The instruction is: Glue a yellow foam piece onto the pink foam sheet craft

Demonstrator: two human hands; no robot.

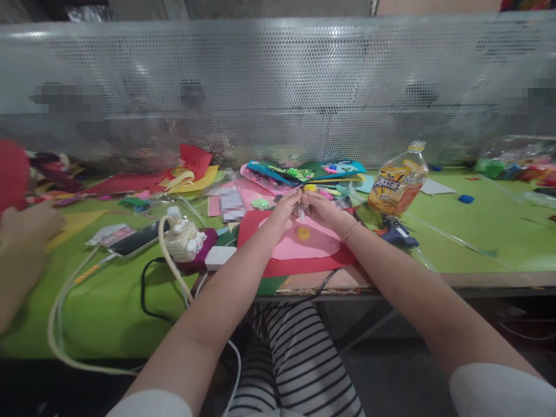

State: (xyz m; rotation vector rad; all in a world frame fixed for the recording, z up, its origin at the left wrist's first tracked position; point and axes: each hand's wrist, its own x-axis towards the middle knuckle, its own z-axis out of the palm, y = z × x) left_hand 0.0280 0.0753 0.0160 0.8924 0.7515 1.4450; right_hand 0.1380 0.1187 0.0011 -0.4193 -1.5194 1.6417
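Observation:
My left hand and my right hand meet above the table, fingers pinched together at the tips. A small whitish bit shows between them, too blurred to name. Below lies a pink paper shape on a red sheet. A round yellow piece rests on the pink shape. Just beyond my fingers is another yellow piece, near blue and green decorated sheets.
A bottle of orange drink stands at right, near a dark blue tool. At left are a power strip, cables, a phone and another person's hand by red material. A perforated metal screen closes the back.

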